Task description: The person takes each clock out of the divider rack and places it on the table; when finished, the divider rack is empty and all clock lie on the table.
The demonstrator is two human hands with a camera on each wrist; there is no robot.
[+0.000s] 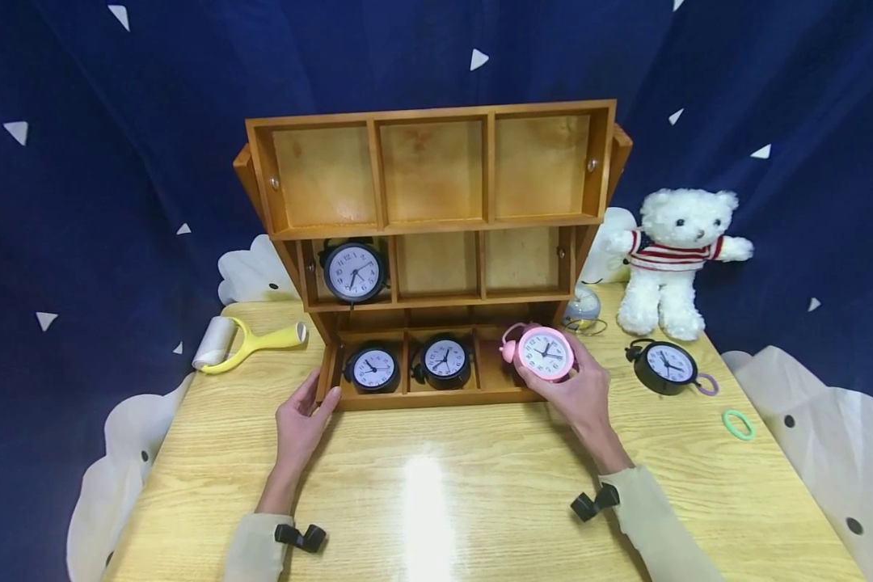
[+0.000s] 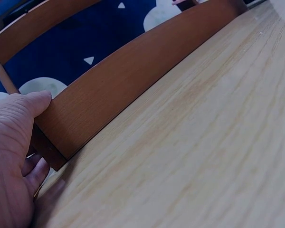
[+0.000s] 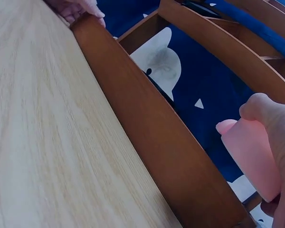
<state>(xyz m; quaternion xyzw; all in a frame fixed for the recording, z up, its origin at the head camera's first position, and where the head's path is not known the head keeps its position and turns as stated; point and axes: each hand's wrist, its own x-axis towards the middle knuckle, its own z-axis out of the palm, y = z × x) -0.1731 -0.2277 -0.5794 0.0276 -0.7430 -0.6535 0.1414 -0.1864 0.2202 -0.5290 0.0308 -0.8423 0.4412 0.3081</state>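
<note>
A three-tier wooden shelf (image 1: pixel 436 398) with divided compartments stands on the table. My left hand (image 1: pixel 303 424) grips its lower left corner, thumb on the front board and fingers around the side. With my right hand (image 1: pixel 580 396) I hold a pink twin-bell alarm clock (image 1: pixel 546 354), tilted bells to the left, at the bottom right compartment. In the right wrist view the pink clock (image 3: pixel 254 156) is above the front board. Black alarm clocks lie in the bottom left (image 1: pixel 373 369) and bottom middle (image 1: pixel 444 361) compartments. Another black alarm clock (image 1: pixel 354 272) sits in the middle tier's left compartment.
To the right are a white teddy bear (image 1: pixel 680 259), a black alarm clock (image 1: pixel 665 368), a purple ring (image 1: pixel 709 385) and a green ring (image 1: pixel 727 424). A grey round object (image 1: pixel 584 302) is partly hidden behind the shelf. At left lies a yellow-handled lint roller (image 1: pixel 262 341).
</note>
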